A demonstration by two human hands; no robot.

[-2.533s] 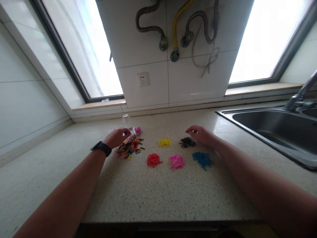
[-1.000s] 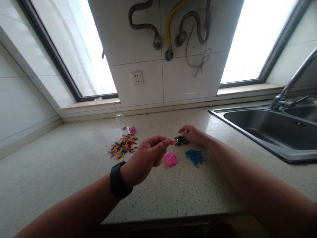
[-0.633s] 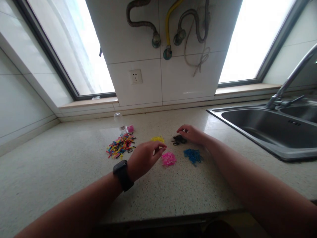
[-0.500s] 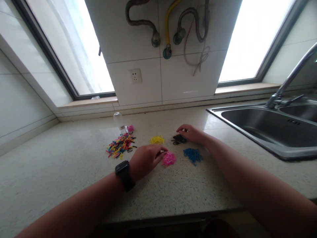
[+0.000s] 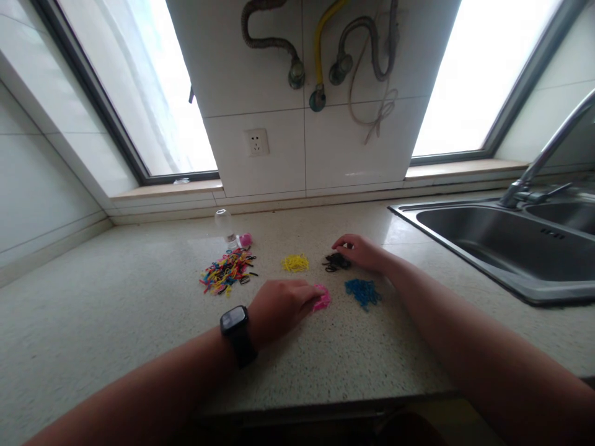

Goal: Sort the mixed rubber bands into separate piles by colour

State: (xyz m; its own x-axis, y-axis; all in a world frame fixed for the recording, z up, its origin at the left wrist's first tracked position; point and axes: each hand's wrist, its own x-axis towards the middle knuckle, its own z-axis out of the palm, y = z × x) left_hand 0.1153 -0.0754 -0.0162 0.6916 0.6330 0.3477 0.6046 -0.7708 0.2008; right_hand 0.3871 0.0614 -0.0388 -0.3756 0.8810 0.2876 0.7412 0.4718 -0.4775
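My left hand, with a black watch on its wrist, lies over the pile of pink rubber bands and covers part of it. Its fingers are pressed together at the bands; their tips are partly hidden. At the pile of black rubber bands rests my right hand, fingers loosely curved with a gap at the thumb and nothing visible in them. Yellow rubber bands lie beyond my left hand. Blue rubber bands sit just nearer than my right hand. A larger mixed-colour heap of rubber bands is farther left.
Behind the mixed heap stands a clear bottle with a pink cap beside it. A steel sink with a faucet is set into the speckled counter on the right. The tiled wall carries a socket and hoses.
My left hand has moved slightly right and its fingers have come together over the pink bands, covering more of them. My right hand stays by the black bands. The view shifted a little.
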